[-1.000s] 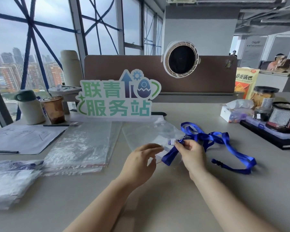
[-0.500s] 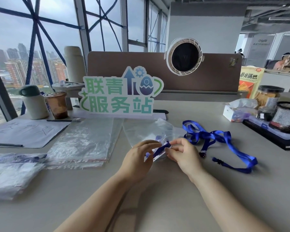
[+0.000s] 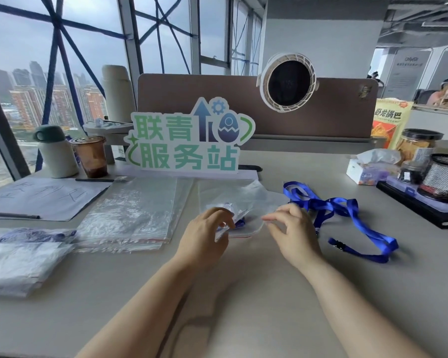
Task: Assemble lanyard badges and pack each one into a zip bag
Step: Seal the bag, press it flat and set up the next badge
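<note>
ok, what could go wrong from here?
1. Most of the blue lanyard lies looped on the desk, outside the zip bag. As it is fed in, its loops or clip may snag at the mouth.
2. Only the left hand clearly grips the thin, crumpled bag, so it could slip.

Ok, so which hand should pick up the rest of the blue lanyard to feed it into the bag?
Right. The right hand sits next to the loose blue lanyard, which lies on its side of the desk. The left hand is busy gripping the zip bag.
</note>
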Tool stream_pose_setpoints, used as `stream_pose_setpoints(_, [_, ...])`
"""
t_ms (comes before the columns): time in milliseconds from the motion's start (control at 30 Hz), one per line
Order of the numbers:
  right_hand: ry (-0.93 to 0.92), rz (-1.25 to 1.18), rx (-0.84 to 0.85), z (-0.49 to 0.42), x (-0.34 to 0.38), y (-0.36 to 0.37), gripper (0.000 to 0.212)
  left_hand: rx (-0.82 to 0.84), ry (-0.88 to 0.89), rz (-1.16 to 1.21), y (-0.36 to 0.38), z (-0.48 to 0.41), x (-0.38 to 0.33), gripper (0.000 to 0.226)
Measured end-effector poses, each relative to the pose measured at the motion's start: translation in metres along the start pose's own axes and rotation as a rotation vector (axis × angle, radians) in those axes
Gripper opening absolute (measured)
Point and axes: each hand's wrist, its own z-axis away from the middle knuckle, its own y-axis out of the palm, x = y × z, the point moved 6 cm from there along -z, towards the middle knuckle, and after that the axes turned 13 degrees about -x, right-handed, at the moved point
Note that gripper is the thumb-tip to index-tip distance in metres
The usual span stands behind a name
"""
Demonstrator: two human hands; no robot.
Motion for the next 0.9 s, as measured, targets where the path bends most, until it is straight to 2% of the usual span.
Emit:
stream_pose_setpoints(67, [-0.086,0.099,-0.052,-0.003,0.000,-0.005,0.028,0.160,0.017,-0.186,0.001,0.004,0.003,0.026])
stream_pose_setpoints(133, [-0.158,0.178,-0.022,-0.007,0.000,-0.003,0.037,0.250,0.036,-0.334,-0.001,0.008,0.006,0.032])
stream_pose_setpoints(300, [-0.268,0.333,0.074,-0.010,0.003,0.003,0.047,0.235,0.004,-0.397,-0.008,0.008,0.015,0.034])
stream_pose_setpoints(400, [-0.416,0.412,0.096,-0.013,0.018,0.001,0.041,0.236,-0.012,-0.406,-0.012,0.007,0.018,0.033])
stream_pose_setpoints(533, [-0.515,0.397,0.054,-0.023,0.037,-0.009,0.024,0.132,0.046,-0.385,-0.032,-0.003,0.007,0.037])
stream_pose_setpoints(667, [-0.539,0.353,0.067,-0.037,0.049,-0.025,0.024,0.050,0.056,-0.362,-0.059,-0.026,-0.003,0.020])
stream_pose_setpoints(767, [-0.453,0.276,0.093,-0.064,0.066,-0.048,0.021,-0.050,0.063,-0.350,-0.088,-0.052,-0.017,0.013])
stream_pose_setpoints(833, [-0.315,0.161,0.144,-0.092,0.078,-0.069,0.015,-0.192,0.051,-0.294,-0.117,-0.074,-0.030,0.010])
stream_pose_setpoints(900, [-0.263,0.051,0.149,-0.121,0.093,-0.092,0.016,-0.298,0.024,-0.193,-0.145,-0.094,-0.041,0.006])
